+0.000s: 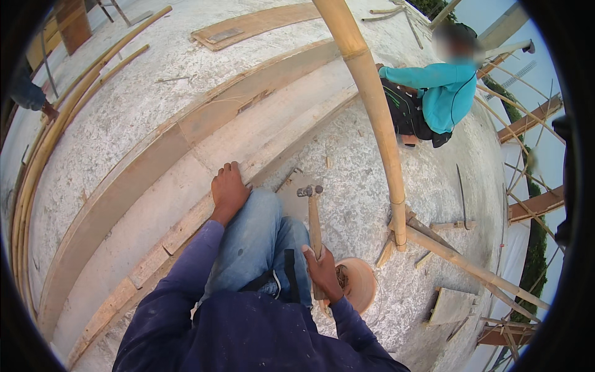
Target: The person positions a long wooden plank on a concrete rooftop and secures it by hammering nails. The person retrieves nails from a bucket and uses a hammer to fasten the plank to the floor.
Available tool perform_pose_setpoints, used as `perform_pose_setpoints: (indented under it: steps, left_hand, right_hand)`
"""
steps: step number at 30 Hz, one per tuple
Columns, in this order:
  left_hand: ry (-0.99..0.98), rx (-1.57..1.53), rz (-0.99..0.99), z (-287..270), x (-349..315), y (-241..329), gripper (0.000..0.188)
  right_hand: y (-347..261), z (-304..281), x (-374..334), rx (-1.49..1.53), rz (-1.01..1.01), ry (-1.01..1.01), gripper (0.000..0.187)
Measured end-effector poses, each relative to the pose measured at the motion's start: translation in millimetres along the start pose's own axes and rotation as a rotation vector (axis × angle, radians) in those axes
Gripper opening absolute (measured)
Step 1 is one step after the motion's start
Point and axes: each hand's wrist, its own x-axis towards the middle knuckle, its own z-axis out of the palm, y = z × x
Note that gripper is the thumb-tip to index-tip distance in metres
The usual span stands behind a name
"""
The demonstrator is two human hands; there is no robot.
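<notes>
My right hand (323, 273) is closed around the wooden handle of a hammer (315, 217), whose metal head points up and away from me beside my right knee. My left hand (230, 191) lies on the edge of a long wooden formwork beam (232, 133), next to my left knee, with nothing visible in it. Its fingers reach over the top of the board. Close to my right hand stands a round orange-pink bucket (367, 286) with small brownish pieces inside, partly hidden by that hand.
A thick bamboo pole (372, 93) rises from the floor ahead, meeting wooden braces (477, 266) at its foot. Beyond it a co-worker in a teal top (449, 93) sits low. Long bamboo poles (68, 118) lie at left, near another person's hand. A board piece (451, 306) lies at right.
</notes>
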Motion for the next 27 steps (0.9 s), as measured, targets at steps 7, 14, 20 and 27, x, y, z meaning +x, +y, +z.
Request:
perform_pose_setpoints:
  steps: [7,14,20,27]
  left_hand:
    - [0.021,0.025,0.014,6,4,-6,0.066]
    - [0.051,0.077,0.080,17,11,-14,0.076]
    - [0.129,0.130,0.133,31,20,-30,0.079]
    - [0.120,0.163,0.178,34,25,-39,0.077]
  right_hand:
    - [39,11,-56,0.112,0.328,-0.043,0.049]
    - [70,18,-42,0.441,0.379,0.030,0.053]
    - [133,31,10,-0.154,0.084,0.326,0.048]
    - [125,22,-19,-0.348,0.089,0.266,0.037]
